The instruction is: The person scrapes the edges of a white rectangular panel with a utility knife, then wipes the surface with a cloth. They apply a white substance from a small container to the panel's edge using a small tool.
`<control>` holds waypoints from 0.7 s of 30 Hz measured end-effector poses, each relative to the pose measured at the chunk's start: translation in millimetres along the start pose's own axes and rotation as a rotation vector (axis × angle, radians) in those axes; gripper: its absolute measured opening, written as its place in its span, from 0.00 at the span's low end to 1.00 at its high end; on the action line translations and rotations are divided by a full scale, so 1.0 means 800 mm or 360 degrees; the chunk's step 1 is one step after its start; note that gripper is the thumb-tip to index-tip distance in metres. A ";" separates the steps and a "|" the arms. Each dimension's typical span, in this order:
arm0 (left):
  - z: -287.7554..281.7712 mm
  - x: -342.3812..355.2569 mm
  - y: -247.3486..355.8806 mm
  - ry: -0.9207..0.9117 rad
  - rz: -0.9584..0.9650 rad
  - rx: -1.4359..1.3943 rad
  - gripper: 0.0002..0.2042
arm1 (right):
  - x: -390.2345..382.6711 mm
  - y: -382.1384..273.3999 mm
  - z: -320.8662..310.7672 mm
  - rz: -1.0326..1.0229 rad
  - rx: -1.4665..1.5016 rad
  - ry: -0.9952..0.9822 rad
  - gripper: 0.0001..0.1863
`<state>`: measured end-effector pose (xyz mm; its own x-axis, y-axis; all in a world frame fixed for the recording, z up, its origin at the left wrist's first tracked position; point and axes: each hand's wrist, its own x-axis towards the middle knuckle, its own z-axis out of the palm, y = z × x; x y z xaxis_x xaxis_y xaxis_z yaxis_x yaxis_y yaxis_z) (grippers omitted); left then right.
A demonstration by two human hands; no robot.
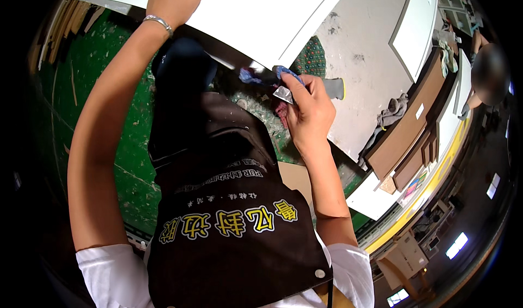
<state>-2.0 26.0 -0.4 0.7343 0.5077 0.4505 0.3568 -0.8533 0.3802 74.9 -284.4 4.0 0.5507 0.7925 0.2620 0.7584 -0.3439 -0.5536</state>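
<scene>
My left hand (173, 2), a bracelet at the wrist, lies at the upper-left part of a white panel (250, 14), its fingertips cut off by the top edge. My right hand (310, 106) is closed on a blue cloth (284, 72) and a small silvery flat piece (283, 94) at the panel's lower right corner. Beneath are a loose blue rag (249, 76), a reddish rag (281, 113) and a green patterned cloth (308, 55). My dark apron (218, 264) fills the lower middle.
Another white panel (414, 19), brown boards (408, 123) and grey gloves (393, 109) lie at right on a grey worktop (359, 117). Another person (487, 74) stands at far right. Board strips (68, 14) are stacked at upper left beside the green floor (92, 52).
</scene>
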 end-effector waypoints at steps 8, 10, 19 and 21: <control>0.006 -0.009 -0.003 0.0051 0.0024 0.0033 0.11 | -0.002 -0.012 0.000 0.0087 0.0058 0.0043 0.22; 0.006 -0.003 -0.006 0.0097 0.0010 -0.0004 0.11 | 0.025 0.000 0.006 0.0026 0.0041 0.0041 0.20; -0.004 0.002 -0.003 0.0047 -0.0006 -0.0005 0.10 | -0.050 0.032 -0.004 0.0389 0.0525 -0.0081 0.23; 0.001 -0.007 -0.003 0.0091 -0.0009 -0.0035 0.10 | -0.026 0.021 -0.028 0.0338 0.0446 0.0018 0.22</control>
<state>-6.9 25.1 -4.5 0.6979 0.5192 0.4933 0.3479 -0.8479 0.4002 83.9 -318.0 6.6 0.6906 0.7123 0.1255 0.5023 -0.3474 -0.7918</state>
